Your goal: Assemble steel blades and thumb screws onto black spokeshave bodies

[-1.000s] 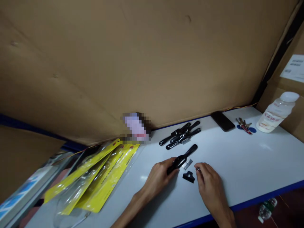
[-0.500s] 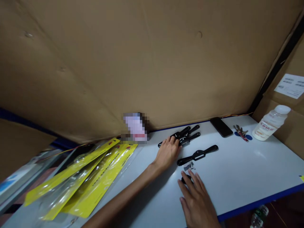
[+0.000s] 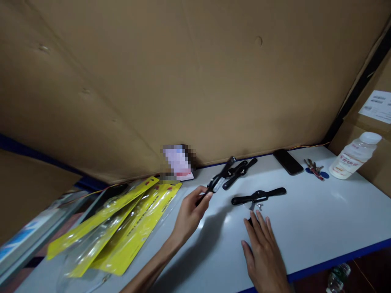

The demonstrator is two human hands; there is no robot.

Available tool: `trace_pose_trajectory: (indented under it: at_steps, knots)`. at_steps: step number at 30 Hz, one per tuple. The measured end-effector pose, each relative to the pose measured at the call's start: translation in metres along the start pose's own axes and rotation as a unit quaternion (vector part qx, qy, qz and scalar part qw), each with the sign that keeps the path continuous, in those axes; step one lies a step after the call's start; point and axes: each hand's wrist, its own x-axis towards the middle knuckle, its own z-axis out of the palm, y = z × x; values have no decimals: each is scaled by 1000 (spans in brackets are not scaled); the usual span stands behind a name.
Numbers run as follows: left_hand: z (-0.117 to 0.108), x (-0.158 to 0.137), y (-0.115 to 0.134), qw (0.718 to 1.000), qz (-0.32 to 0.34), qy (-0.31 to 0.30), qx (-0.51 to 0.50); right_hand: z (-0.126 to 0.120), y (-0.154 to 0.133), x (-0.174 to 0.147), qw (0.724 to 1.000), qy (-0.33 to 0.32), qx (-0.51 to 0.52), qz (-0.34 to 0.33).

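Note:
My left hand (image 3: 191,213) is closed around one end of a black spokeshave (image 3: 217,181), raised off the table and tilted, with a pale blade area at its middle. Behind it, more black spokeshaves (image 3: 240,174) lie together on the table. Another spokeshave (image 3: 259,196) lies alone in front of my right hand (image 3: 264,250). That hand rests with fingers stretched out, partly covering a small black piece (image 3: 251,221) whose kind I cannot make out. A small silver metal part (image 3: 259,205) lies between the fingertips and the lone spokeshave.
Yellow cards with clear plastic packaging (image 3: 137,228) spread over the left of the white table (image 3: 320,228). A phone with a blurred screen (image 3: 179,162) leans at the cardboard wall (image 3: 195,81). A black phone (image 3: 288,162), keys (image 3: 314,167) and a white bottle (image 3: 351,160) stand or lie at right.
My left hand has lifted one spokeshave from the group and drawn it left and toward me. The right hand stays near the small black piece, and the view has shifted slightly.

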Motion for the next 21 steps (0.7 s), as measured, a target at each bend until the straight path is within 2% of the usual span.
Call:
trace_pose_trajectory:
  at_steps: [1, 2, 3, 5, 7, 9, 12, 14, 16, 17, 19, 21]
  knots:
    - [-8, -8, 6, 998, 7, 65, -20, 0, 1, -1, 1000, 8, 3, -1]
    - [-14, -16, 12, 994, 10, 96, -41, 1, 2, -2, 1000, 15, 5, -2]
    - [-20, -22, 17, 993, -2, 84, -77, 1, 3, -3, 1000, 21, 7, -2]
    - [-27, -32, 22, 983, -75, -18, -168, 0, 5, -5, 999, 31, 9, -1]
    - [-29, -39, 17, 957, -156, -115, -216, 0, 7, -6, 999, 39, 13, 2]
    - [-28, -44, 5, 945, -207, -137, -213, 0, 8, -6, 999, 38, 22, 9]
    - [-27, -51, -17, 944, -249, -165, -137, -4, 8, -7, 998, 28, 48, 25]
    - [-27, -53, -25, 965, -201, -166, -28, -10, 4, -4, 995, 33, 83, 38]
    - [-28, -53, -26, 975, -102, -137, 141, -18, -3, 0, 986, 48, 145, 59]
    - [-28, -52, -23, 963, -57, -129, 232, -22, -8, 2, 978, 53, 186, 80]
    - [-27, -52, -17, 916, -2, -143, 376, -29, -20, 8, 947, 47, 283, 145]
    - [-23, -53, -12, 879, 38, -171, 443, -31, -32, 14, 893, 12, 393, 218]
